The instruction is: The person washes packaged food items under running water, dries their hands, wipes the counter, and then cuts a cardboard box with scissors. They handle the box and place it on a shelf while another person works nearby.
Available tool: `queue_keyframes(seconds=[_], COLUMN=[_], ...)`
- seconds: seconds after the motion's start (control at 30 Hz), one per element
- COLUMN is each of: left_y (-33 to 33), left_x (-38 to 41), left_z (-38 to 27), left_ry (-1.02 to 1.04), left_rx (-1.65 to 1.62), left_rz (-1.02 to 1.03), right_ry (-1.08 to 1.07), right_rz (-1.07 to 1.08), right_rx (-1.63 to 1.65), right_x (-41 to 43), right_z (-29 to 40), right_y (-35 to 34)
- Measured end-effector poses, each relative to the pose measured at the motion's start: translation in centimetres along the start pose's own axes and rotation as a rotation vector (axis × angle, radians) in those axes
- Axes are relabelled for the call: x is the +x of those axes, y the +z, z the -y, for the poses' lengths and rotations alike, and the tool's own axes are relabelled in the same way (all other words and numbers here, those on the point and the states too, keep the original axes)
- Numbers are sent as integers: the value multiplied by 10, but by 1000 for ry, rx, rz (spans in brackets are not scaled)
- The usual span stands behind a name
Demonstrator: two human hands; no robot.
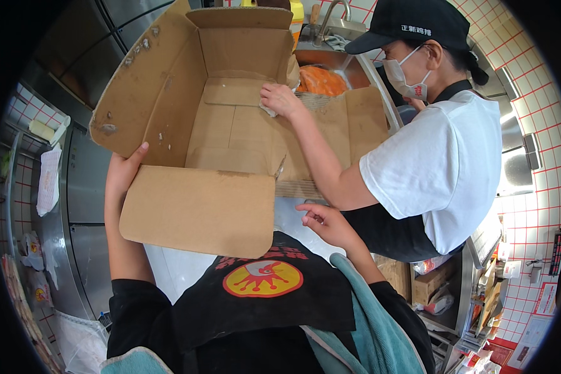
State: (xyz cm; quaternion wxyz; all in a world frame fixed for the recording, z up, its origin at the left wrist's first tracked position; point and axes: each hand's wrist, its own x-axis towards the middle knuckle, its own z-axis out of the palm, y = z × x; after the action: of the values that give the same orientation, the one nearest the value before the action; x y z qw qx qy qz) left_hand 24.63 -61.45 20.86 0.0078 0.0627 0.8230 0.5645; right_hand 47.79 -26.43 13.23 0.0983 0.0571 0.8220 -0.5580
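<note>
A large opened cardboard box (229,121) is held up before me, its flaps spread and its left wall marked with dents and whitish residue. My left hand (127,168) grips the lower edge of the left flap, the thumb on the inner face. One near flap (196,212) hangs down toward my black apron (262,299). My right hand (325,222) holds nothing; its index finger points left and the others are loosely curled, apart from the box. Inside the box, a co-worker's hand (283,99) presses on a whitish crumpled scrap (267,110).
A masked co-worker (430,154) in a white shirt leans in from the right. Behind the box, a steel sink (355,70) holds an orange bundle (321,80) under a faucet (329,18). A steel cabinet (91,177) stands left; shelves with cartons (432,283) are at lower right.
</note>
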Motion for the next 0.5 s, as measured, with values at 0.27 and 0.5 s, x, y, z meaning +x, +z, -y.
queue_keyframes(seconds=[0.27,0.5], left_y=[-7,4], left_x=[-1,-1], left_z=[10,-3], left_ry=[7,12], left_rx=[-48,-76], left_rz=[12,17], right_ry=[13,58], right_rz=[54,69], right_rx=[-90,-73], right_x=[-5,-10], right_z=[3,-2], right_y=[-4,-6])
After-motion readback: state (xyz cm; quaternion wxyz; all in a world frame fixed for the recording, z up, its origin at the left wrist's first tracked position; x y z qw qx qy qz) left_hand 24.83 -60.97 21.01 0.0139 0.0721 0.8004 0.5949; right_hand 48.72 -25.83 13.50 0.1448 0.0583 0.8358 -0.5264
